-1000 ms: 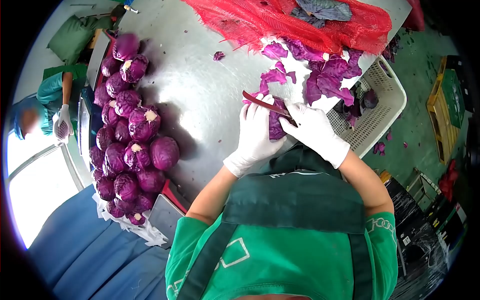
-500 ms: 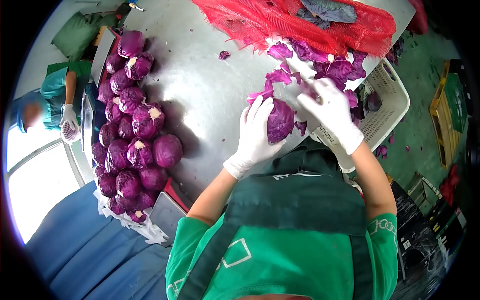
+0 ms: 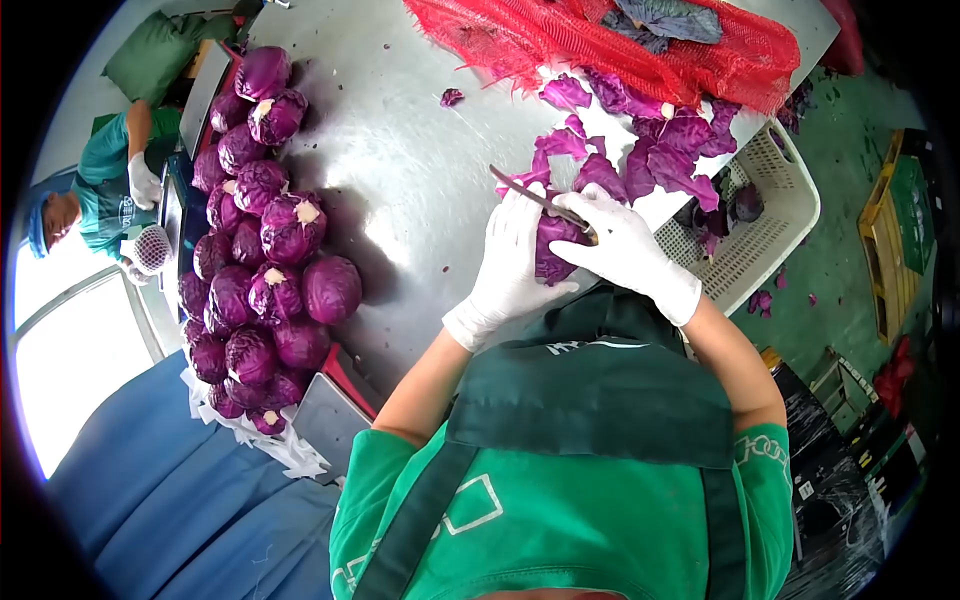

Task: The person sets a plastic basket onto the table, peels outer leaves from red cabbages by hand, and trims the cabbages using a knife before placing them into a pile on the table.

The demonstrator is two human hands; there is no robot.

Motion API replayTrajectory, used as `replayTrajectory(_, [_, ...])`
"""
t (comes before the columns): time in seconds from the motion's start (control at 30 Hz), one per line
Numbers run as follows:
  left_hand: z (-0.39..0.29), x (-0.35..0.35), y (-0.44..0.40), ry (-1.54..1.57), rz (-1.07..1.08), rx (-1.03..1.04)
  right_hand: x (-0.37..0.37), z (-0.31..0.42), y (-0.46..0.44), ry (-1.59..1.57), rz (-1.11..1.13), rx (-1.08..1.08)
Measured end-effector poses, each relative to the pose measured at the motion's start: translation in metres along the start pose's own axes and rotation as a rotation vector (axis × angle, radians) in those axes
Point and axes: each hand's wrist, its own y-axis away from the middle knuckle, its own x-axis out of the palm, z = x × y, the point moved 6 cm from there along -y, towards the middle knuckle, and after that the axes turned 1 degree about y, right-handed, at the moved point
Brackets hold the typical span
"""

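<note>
White-gloved, the left hand (image 3: 512, 250) cups one side of a purple cabbage (image 3: 553, 262) at the near edge of the counter (image 3: 430, 130), while the right hand (image 3: 622, 243) grasps a knife (image 3: 522, 187) by its handle, the blade slanting across the cabbage; whether it touches, I cannot tell. Loose leaves (image 3: 672, 165) lie beyond, beside a red net (image 3: 560, 55) at the far edge. Off the right edge stands a crate (image 3: 803, 205), and more cabbages (image 3: 293, 228) crowd the left edge.
</note>
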Motion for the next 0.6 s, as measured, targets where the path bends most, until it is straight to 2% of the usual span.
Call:
replayTrajectory(0.07, [-0.003,-0.002,-0.001,-0.017,0.011,0.030,0.007,-0.013,-0.001,0.029,-0.009,0.000])
replayTrajectory(0.13, [-0.005,-0.003,0.001,0.042,0.018,0.062,0.004,-0.012,-0.001,-0.112,0.074,0.056])
replayTrajectory(0.3, [-0.008,0.002,0.005,-0.030,0.051,0.043,-0.001,-0.002,0.002,-0.098,0.011,-0.013])
replayTrajectory(0.37, [-0.010,0.003,0.007,-0.066,0.045,0.058,0.000,-0.014,0.002,-0.276,-0.002,0.077])
replayTrajectory(0.47, [-0.004,-0.005,0.011,-0.017,-0.041,0.058,-0.024,-0.039,0.006,-0.097,-0.244,0.049])
replayTrajectory(0.53, [0.000,-0.007,0.011,0.005,-0.068,0.041,-0.030,-0.040,0.009,-0.161,-0.223,0.056])
replayTrajectory(0.6, [0.001,-0.008,0.009,0.026,-0.070,0.040,-0.025,-0.003,0.010,-0.278,-0.097,-0.023])
